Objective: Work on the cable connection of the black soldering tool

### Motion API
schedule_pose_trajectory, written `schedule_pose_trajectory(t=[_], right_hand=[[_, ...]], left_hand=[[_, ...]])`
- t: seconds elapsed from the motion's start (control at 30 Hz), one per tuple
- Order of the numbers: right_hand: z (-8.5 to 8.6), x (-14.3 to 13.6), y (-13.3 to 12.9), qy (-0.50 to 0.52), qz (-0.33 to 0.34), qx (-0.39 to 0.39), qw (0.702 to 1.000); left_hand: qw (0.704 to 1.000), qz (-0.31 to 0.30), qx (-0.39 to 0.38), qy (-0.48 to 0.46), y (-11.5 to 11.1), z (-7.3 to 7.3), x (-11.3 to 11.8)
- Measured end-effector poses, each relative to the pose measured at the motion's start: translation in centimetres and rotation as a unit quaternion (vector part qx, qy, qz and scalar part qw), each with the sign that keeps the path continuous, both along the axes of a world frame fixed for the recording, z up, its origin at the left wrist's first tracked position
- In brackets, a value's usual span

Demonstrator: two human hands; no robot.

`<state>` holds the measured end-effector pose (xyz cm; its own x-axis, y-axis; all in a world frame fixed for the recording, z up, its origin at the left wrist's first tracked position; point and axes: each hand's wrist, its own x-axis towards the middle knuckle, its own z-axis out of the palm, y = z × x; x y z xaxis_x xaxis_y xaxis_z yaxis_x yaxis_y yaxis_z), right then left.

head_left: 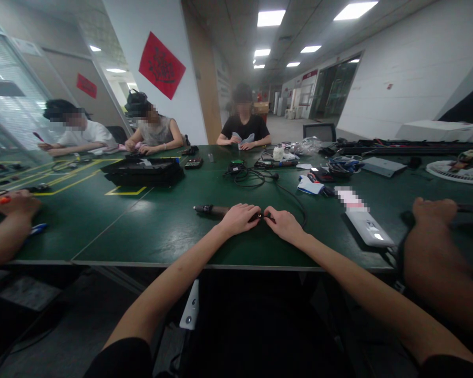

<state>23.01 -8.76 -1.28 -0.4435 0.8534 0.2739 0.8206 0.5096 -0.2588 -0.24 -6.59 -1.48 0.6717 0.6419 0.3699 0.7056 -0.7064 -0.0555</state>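
Note:
On the green table, close to its near edge, lies a dark, cylindrical electric screwdriver (211, 209), its narrow tip pointing left. My left hand (241, 218) is wrapped over the rear part of it, which hides much of the body. At the tool's right end my right hand (284, 224) pinches a thin black cable (268, 216) between thumb and fingers. The fingertips of both hands almost meet there, and whether the cable is plugged in I cannot make out. A black cord (301, 202) curves beyond my right hand toward a coil farther back.
A black tray (144, 170) stands back left. Coiled cable (246, 176) lies ahead, and a power bank-like white device (368, 228) lies to the right. Co-workers' arms (437, 252) rest close on both sides. Several people sit across the table.

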Motion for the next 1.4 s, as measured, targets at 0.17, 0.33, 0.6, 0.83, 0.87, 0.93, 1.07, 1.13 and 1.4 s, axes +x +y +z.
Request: schedule_pose_trajectory(t=[0.17,0.33,0.6,0.83,0.87,0.93,1.07,1.13,1.4], right_hand=[[-0.04,-0.02,-0.02,0.001,-0.002,0.002,1.0],[-0.07,0.05,0.04,0.002,0.003,0.005,1.0],[-0.11,0.06,0.05,0.007,0.003,0.003,1.0],[-0.04,0.13,0.05,0.006,0.007,0.006,1.0],[-0.03,0.15,0.06,0.006,0.008,0.005,1.0],[-0.02,0.18,0.08,0.006,0.009,0.004,1.0],[-0.07,0.16,0.1,0.007,0.009,0.002,1.0],[-0.12,0.13,0.09,0.008,0.007,0.004,1.0],[-0.05,0.07,0.0,0.007,0.006,0.003,1.0]], left_hand=[[1.0,-0.014,0.006,0.006,-0.03,0.05,0.0],[1.0,0.0,0.001,0.003,0.0,0.06,0.04],[1.0,0.004,-0.002,0.005,-0.1,0.18,0.11],[1.0,-0.008,-0.005,0.009,-0.15,0.27,0.03],[1.0,-0.003,-0.004,0.007,-0.13,0.26,0.03],[1.0,-0.002,0.001,0.006,-0.08,0.22,0.04],[1.0,-0.016,0.006,0.01,0.06,0.16,0.04],[1.0,-0.01,0.004,0.007,0.13,0.12,0.05],[1.0,-0.002,0.0,0.014,0.27,-0.02,0.1]])
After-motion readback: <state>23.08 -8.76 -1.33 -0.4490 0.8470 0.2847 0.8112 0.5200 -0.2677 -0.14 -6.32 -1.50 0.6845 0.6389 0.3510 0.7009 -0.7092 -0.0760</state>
